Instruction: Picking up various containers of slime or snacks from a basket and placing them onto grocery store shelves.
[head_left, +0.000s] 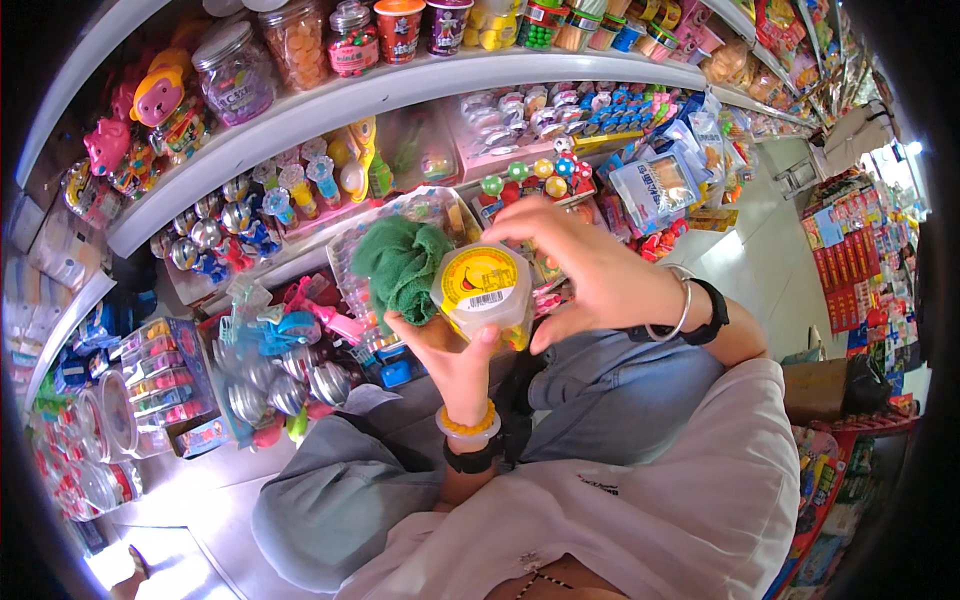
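My left hand (450, 360) grips a translucent plastic jar (487, 304) from below, its thumb on the near side. The jar is tilted, so its flat end with a yellow smiley label faces up; yellow pieces show at its lower side. A bunched green cloth (405, 262) lies against the jar's left side, touching my left fingers. Curved around the jar's right side is my right hand (589, 266), fingers and thumb spread apart. Its fingertips are close to the jar's upper edge; whether they touch it I cannot tell.
Shelves (420, 79) ahead carry candy jars and cups. Below stand lollipop-like toys (300, 187), an open display box (450, 202) and silvery round packages (289, 386). Boxed goods (840, 247) stand to the right beyond the tiled floor (739, 262). A bare foot (133, 574) shows at lower left.
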